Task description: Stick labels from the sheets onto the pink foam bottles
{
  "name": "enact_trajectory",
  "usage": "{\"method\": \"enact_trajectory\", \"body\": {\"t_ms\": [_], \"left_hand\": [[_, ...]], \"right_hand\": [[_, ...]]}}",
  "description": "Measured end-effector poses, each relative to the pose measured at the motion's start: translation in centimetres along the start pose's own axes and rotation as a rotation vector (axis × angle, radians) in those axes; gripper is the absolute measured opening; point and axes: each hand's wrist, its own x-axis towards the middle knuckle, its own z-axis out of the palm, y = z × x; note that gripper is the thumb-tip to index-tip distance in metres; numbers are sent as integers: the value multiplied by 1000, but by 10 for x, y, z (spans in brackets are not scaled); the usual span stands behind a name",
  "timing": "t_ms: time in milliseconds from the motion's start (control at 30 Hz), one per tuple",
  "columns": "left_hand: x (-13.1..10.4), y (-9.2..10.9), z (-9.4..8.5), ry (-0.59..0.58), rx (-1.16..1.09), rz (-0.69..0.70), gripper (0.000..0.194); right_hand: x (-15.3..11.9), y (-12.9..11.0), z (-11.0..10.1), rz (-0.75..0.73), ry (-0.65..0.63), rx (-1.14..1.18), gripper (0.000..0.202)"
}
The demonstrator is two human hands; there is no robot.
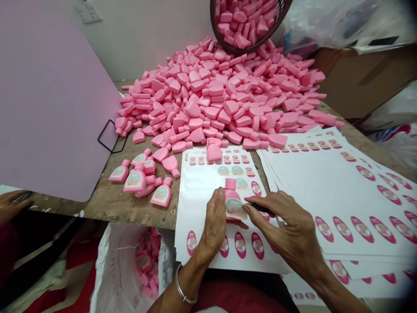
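My left hand (213, 224) is closed around a small pink bottle (230, 184), held upright above a sheet of stickers (208, 208). A pale green label (235, 208) lies across the bottle's front. My right hand (288, 224) has its thumb and forefinger at the label's right edge. A thin dark tool (259, 208) is held in that hand; its exact kind is hidden by the fingers. Left of the sheet, several labelled pink bottles (161, 194) rest on the table. One unlabelled bottle (214, 152) lies on the sheet's far edge.
A large heap of pink bottles (208, 95) covers the table's back, below a tipped brown basket (213, 21). More sticker sheets (302, 187) lie at right. A white sack (112, 265) with bottles hangs below the front edge. A pink board (58, 108) stands left, near another person's hand (13, 204).
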Motion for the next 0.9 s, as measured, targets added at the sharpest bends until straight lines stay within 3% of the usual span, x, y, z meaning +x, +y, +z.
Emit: {"method": "enact_trajectory", "body": {"t_ms": [100,200,333,433,900], "left_hand": [[3,0,-3,79,27,31,60],[5,6,-4,20,-54,26,61],[2,16,0,-110,-231,-12,60],[-2,21,3,-172,-265,-44,58],[-2,18,1,-199,-269,-63,57]], "right_hand": [[2,-3,-11,-36,88,-98,11],[5,-2,-19,31,139,-112,13],[8,0,-11,113,-18,102,15],[8,0,1,133,-63,161,16],[6,2,8,112,-102,194,13]]}}
